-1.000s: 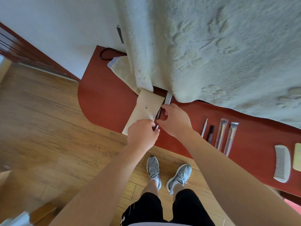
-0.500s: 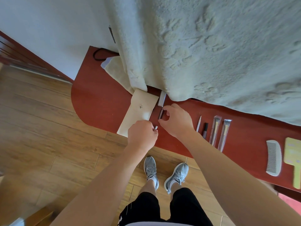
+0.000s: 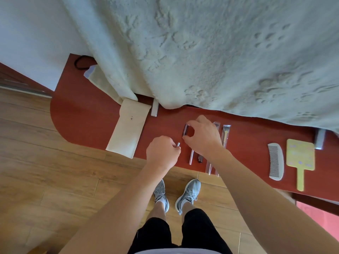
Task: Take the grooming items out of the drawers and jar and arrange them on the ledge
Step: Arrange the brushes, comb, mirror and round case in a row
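Note:
My right hand (image 3: 203, 137) pinches a short dark stick-like grooming item (image 3: 185, 130) between thumb and forefinger, just above the red-brown ledge (image 3: 82, 114). My left hand (image 3: 162, 153) is closed on a small silver metal piece (image 3: 178, 144) whose tip pokes out. Beside my right hand lie a pale pencil-like stick (image 3: 191, 158), a dark pen-like item (image 3: 200, 159) and two clear-sleeved tools (image 3: 225, 133), partly hidden under my wrist. A cream snap pouch (image 3: 128, 129) lies to the left. Farther right lie a white comb (image 3: 275, 161) and a yellow hand mirror (image 3: 300, 158).
A thick cream curtain (image 3: 201, 52) hangs over the back of the ledge. A silver bar (image 3: 154, 109) pokes out under it, another (image 3: 319, 141) at far right. A black hair tie (image 3: 80, 62) lies at the ledge's left end. Wood floor and my shoes (image 3: 176, 195) are below.
Both hands moved right, away from the cream pouch, toward the row of items. My right hand now holds the dark stick beside the pencil-like stick.

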A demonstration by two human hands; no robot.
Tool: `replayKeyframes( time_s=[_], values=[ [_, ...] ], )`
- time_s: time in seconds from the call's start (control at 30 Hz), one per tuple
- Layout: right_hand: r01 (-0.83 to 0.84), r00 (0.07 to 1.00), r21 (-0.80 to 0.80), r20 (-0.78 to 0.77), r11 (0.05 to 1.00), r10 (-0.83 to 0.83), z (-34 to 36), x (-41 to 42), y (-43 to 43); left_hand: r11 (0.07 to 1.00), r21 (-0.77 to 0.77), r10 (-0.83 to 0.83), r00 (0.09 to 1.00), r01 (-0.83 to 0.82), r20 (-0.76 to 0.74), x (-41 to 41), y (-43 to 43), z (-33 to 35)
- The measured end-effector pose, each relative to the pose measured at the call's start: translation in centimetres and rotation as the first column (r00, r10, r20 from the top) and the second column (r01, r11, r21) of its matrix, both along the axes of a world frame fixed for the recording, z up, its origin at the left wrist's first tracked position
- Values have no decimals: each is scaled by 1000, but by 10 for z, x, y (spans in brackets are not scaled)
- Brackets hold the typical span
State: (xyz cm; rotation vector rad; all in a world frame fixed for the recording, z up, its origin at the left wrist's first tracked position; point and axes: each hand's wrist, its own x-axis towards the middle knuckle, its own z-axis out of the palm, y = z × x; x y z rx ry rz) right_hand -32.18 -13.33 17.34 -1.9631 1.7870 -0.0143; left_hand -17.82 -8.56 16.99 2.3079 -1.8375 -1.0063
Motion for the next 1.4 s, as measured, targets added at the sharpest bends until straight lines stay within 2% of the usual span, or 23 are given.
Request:
replayKeyframes(
  time_s=[0.6, 1.4],
  values=[
    [-22, 1000, 41, 4, 999, 21, -3, -20, 8, 997, 30, 76, 996, -75, -39, -25, 13, -7],
    [-4, 1000, 29, 28, 1000, 4, -8, -21, 11, 996, 27, 86, 994, -84, -67, -23, 14, -7]
  ],
)
